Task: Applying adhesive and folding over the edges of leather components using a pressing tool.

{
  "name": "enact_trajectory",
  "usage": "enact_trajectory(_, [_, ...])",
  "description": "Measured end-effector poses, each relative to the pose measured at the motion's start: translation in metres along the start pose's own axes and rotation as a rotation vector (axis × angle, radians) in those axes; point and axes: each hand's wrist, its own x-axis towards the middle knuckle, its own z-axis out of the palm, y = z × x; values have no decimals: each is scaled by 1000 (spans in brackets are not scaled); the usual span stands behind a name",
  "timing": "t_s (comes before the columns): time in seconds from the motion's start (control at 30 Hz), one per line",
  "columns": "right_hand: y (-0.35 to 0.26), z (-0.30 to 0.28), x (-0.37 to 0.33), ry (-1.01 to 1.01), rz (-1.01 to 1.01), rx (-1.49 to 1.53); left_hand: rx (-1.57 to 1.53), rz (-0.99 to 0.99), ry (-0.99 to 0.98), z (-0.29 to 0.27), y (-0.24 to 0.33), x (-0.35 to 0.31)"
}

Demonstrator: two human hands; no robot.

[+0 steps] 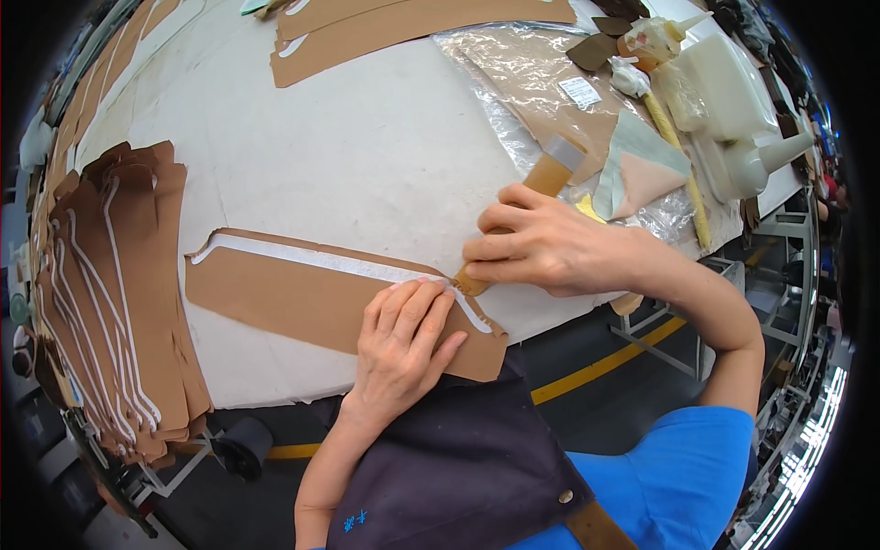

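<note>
A long brown leather-like panel (275, 298) lies near the table's front edge, its long far edge and right end lined with white tape (316, 258). My left hand (403, 335) rests flat on its right part, fingers stretched out over the tape. My right hand (541, 243) is closed round a flat tan bar-shaped tool (550, 171) with a grey upper end. The tool's lower end touches the panel's edge near the right corner, beside my left fingertips. Part of the tool is hidden inside my right hand.
A stack of brown taped panels (137, 211) hangs over the table's left edge. More brown pieces (394, 32) lie at the back. At right are a plastic-wrapped sheet (527, 78), a pale green cloth (632, 151), a yellow stick (674, 137) and a white squeeze bottle (742, 170).
</note>
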Motion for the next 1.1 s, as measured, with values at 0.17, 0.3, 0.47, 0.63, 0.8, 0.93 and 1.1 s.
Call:
enact_trajectory(0.17, [-4, 4, -2, 63, 9, -23, 23, -14, 8, 1, 1, -1])
enact_trajectory(0.3, [2, 3, 4, 30, -10, -14, 26, -5, 3, 1, -2, -2])
enact_trajectory(0.47, [8, 3, 12, 55, -46, 24, -2, -61, 28, 5, 0, -8])
enact_trajectory(0.63, [15, 1, 22, 0, -82, 24, 147, -107, 55, -3, 7, -5])
enact_trajectory(0.8, [22, 1, 35, -17, -130, 44, 138, -156, 72, 4, 0, -14])
enact_trajectory(0.93, [26, 5, 42, -9, -149, 49, 153, -185, 128, -5, 1, -9])
enact_trajectory(1.1, [33, 11, 59, -7, -183, 44, 185, -188, 107, -11, -8, -14])
